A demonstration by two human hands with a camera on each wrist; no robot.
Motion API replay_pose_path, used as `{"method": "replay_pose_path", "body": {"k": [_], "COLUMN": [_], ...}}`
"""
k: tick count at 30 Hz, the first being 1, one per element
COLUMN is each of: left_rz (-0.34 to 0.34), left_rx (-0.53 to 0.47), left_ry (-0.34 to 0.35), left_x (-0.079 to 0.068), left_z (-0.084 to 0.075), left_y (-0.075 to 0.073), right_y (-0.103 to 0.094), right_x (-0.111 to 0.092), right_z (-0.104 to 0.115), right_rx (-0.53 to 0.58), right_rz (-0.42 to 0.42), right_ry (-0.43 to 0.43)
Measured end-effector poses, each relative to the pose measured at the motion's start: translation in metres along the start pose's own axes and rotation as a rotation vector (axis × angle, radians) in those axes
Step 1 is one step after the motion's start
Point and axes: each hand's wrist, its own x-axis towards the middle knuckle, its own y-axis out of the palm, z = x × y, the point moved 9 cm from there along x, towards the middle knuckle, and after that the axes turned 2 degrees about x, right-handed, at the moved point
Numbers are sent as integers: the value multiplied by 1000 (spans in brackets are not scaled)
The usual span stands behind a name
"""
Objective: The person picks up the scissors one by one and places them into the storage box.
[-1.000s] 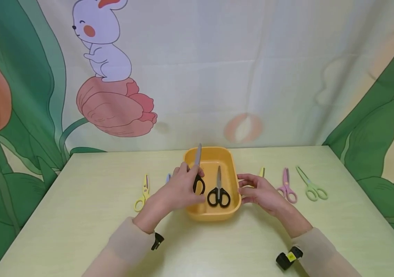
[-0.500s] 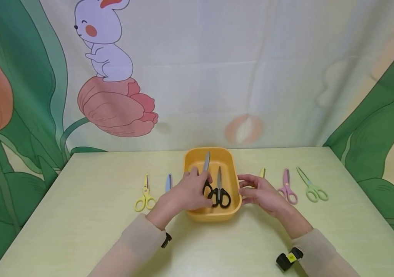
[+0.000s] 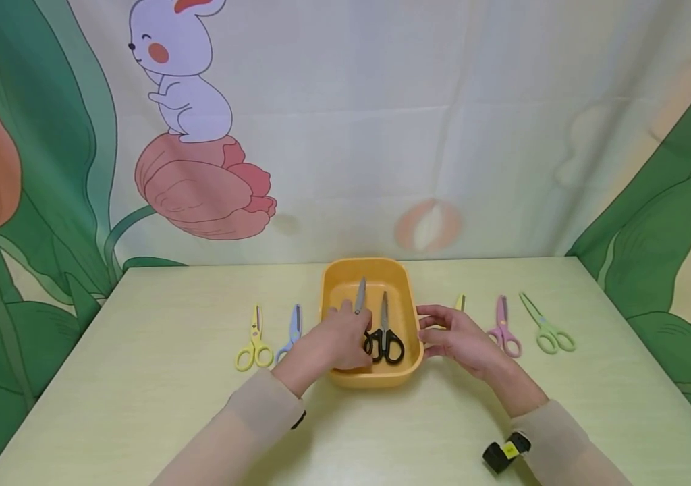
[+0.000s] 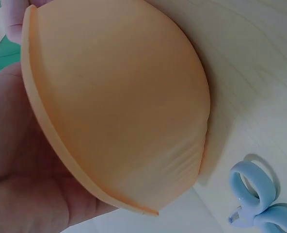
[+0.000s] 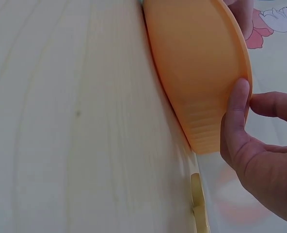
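In the head view my left hand [image 3: 345, 337] reaches into a yellow-orange plastic basket [image 3: 372, 381] and holds black-handled scissors [image 3: 360, 291] by their handles, which the fingers partly hide. Their blades point away toward the basket's far end. Alongside on the right lies a second pair of black-handled scissors [image 3: 384, 341], inside the same basket. My right hand [image 3: 455, 337] grips the basket's right rim, its fingertips at the edge; the right wrist view has the thumb [image 5: 238, 99] against the outer wall. From the left wrist, the basket wall [image 4: 119, 97] covers the fingers.
Left of the basket lie yellow scissors [image 3: 254, 351] and blue scissors [image 3: 295, 324], the latter partly behind my left forearm. On the right are another yellow pair [image 3: 460, 301], mostly hidden by my hand, pink scissors [image 3: 503, 331] and green scissors [image 3: 552, 334]. A printed curtain [image 3: 345, 135] hangs behind the table.
My left hand has moved right and lowered the black-handled scissors into the basket, beside the other pair. The blue scissors show more now. My right hand stays at the rim.
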Motion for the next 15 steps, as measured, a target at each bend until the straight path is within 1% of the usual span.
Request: {"method": "replay_pose_path", "body": {"k": [9,15], "left_rz": [63,101], "left_rx": [133,155], "left_ry": [-22,-37], "left_x": [4,6], "left_z": [0,2], "left_y": [10,15], "right_y": [0,-1], "right_x": [0,-1], "right_z": [0,0], "right_rx": [0,-3], "right_rz": [4,-5], "right_ry": [-6,1]}}
